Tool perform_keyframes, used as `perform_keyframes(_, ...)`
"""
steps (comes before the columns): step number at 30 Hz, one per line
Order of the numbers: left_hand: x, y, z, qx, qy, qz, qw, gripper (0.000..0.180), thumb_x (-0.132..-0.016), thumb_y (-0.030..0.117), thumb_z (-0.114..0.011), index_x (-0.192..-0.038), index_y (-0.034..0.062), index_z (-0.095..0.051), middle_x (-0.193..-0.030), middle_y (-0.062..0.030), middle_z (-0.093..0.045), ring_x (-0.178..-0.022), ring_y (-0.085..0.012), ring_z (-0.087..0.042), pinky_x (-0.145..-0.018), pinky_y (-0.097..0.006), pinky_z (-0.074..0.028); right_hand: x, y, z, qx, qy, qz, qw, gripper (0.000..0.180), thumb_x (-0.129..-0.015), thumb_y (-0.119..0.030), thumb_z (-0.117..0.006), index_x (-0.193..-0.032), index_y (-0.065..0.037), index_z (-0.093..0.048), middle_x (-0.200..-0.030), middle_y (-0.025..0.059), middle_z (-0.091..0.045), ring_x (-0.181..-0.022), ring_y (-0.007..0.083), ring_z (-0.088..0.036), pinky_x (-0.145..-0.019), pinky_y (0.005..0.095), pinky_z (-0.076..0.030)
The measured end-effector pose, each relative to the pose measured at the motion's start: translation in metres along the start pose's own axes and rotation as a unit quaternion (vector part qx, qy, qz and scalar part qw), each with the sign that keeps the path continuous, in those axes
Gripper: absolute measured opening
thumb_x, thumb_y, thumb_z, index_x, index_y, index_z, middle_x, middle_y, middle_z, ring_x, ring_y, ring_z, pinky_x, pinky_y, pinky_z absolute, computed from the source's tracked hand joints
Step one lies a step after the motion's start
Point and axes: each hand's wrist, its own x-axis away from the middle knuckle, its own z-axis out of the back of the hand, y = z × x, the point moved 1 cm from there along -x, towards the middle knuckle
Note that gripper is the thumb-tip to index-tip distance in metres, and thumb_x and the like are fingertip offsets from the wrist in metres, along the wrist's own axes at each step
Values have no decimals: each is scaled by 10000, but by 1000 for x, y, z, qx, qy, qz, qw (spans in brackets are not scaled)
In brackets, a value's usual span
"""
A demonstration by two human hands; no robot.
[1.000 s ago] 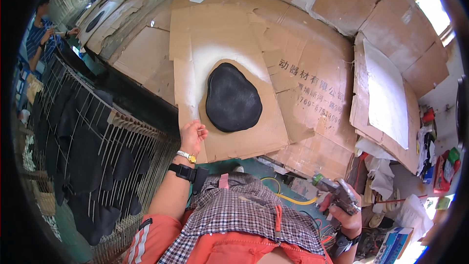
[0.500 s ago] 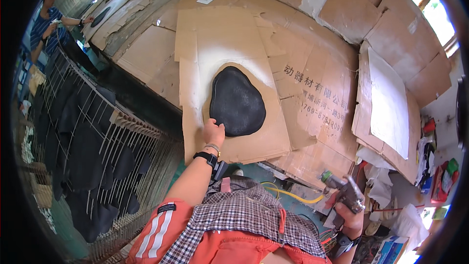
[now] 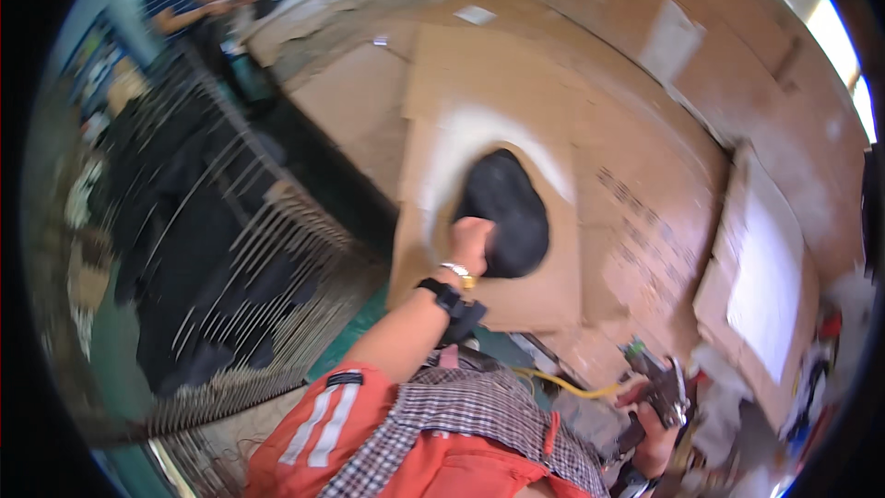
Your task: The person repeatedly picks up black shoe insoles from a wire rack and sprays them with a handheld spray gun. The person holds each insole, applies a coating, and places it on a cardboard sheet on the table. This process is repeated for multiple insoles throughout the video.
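A black, rounded, pear-shaped pad sits over a brown cardboard sheet on the bench. My left hand is closed at the pad's lower left edge, its fingers curled onto the rim; motion blur hides the fingertips. Whether the pad lies flat or is slightly raised, I cannot tell. White spray marks the cardboard around the pad's far side. Low at the right, away from the pad, my right hand is wrapped round a metal spray gun. A yellow hose runs beside the gun.
To the left, a wire rack carries several black pieces. A cardboard panel with a white sheet leans at the right. Cardboard walls line the back. Another person stands at the far left beside a bench.
The view has swung left, so the scene sits farther right and lower. My left hand has shifted a little farther up along the pad's edge. The spray gun stays in my right hand.
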Motion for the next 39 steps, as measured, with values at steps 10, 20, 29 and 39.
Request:
perform_keyframes(10,100,202,-34,276,-218,-8,936,89,-851,39,-559,-930,22,-595,-925,-79,-642,-842,-189,-633,-821,-363,-553,-41,15,-24,127,-128,-92,979,316,-879,-114,-588,-1184,-39,-556,-951,63,-647,-749,96,-541,-671,241,-416)
perform_keyframes(20,183,416,52,273,-174,-327,888,100,-896,51,-503,-911,-10,-581,-912,-122,-664,-872,-248,-646,-844,-424,-527,-103,43,-113,40,-294,-44,954,399,-790,-100,-631,-1155,21,-528,-872,111,-633,-777,202,-624,-774,342,-492)
perform_keyframes(29,61,572,234,353,32,-381,854,164,-885,21,-450,-1015,-70,-491,-1048,-219,-566,-1020,-357,-575,-959,-578,-452,-110,47,-225,-22,-303,-91,948,385,-760,41,-603,-1140,46,-545,-862,113,-638,-789,219,-635,-763,350,-534)
perform_keyframes(39,-61,611,458,326,246,-276,870,397,-893,155,-536,-1266,51,-444,-1257,-220,-446,-1135,-423,-476,-977,-570,-392,-110,56,-275,68,-281,-126,949,363,-767,53,-593,-1128,63,-552,-867,117,-638,-794,220,-637,-776,356,-538)
